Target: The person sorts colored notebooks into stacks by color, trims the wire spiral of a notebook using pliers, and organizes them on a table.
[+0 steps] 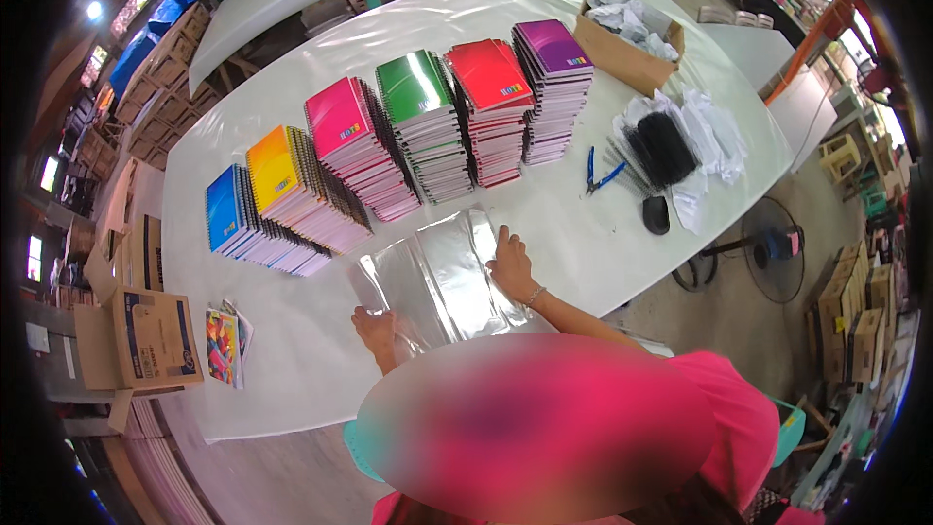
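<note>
Fingers of both hands lie flat on clear plastic bags point(437, 277).

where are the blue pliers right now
In the head view the blue pliers lie on the white table, right of centre, between the purple notebook stack and the bundle of black spiral coils, beyond the right hand.

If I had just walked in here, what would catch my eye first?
Probably the row of spiral notebook stacks across the middle of the white table, running blue, yellow, pink, green, red, purple. In front of them, the left hand and right hand rest on a pile of clear plastic sleeves.
</note>
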The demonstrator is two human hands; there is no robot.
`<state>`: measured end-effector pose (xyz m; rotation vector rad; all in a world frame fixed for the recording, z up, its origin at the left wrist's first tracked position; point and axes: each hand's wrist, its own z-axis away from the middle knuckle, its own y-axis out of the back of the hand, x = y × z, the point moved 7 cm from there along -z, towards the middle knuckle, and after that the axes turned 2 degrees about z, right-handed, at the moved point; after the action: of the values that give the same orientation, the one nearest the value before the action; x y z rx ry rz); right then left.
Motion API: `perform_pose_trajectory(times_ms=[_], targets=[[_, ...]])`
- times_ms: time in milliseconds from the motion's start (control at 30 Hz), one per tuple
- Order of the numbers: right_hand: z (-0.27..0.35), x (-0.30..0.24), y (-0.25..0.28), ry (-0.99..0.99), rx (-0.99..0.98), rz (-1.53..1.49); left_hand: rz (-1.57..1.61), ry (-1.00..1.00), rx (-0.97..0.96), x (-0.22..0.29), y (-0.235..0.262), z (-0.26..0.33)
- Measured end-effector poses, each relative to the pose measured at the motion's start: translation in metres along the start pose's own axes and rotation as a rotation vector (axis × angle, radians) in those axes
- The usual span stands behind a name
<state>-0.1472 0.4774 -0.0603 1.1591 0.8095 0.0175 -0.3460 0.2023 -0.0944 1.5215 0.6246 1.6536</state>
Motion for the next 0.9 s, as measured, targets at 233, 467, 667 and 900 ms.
perform_pose_trajectory(times_ms=[233, 467, 667, 900], targets=[[-0.005, 0.010, -0.003, 0.054, -0.029, -0.109, 0.005, 0.089, 0.030, 0.016, 0.002, 0.013], [-0.014, 0.027, -0.003, 0.126, -0.072, -0.474, 0.549, -0.016, -0.278, -0.001, 0.008, 0.005], [-0.011, 0.038, 0.015, 0.046, -0.189, -0.865, 0.841, 0.001, -0.429, -0.015, 0.004, 0.006], [-0.014, 0.036, 0.025, -0.009, -0.166, -0.887, 0.798, 0.003, -0.440, -0.008, 0.011, 0.012]])
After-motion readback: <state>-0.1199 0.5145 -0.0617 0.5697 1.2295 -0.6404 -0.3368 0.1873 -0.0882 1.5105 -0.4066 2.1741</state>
